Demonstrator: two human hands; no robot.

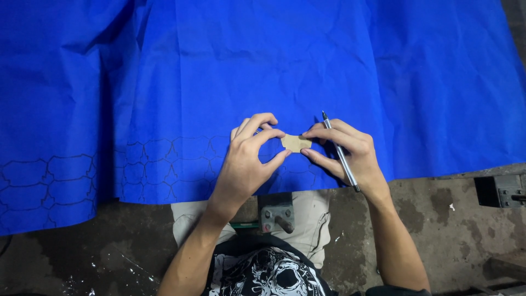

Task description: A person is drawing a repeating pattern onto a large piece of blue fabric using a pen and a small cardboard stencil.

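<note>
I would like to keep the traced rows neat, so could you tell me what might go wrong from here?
1. The small tan template is pinched only at its ends by left hand and right hand; it may shift.
2. The pen, tucked in the right hand, could stray-mark the blue fabric.

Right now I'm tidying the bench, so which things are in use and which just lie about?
In use: tan template piece pinched by left hand and right hand; pen in the right hand; blue sheet with traced outlines.
Lying about: metal bracket; grey metal fitting.

Workshop, stained concrete floor (438,230), metal bracket (276,216)
</note>
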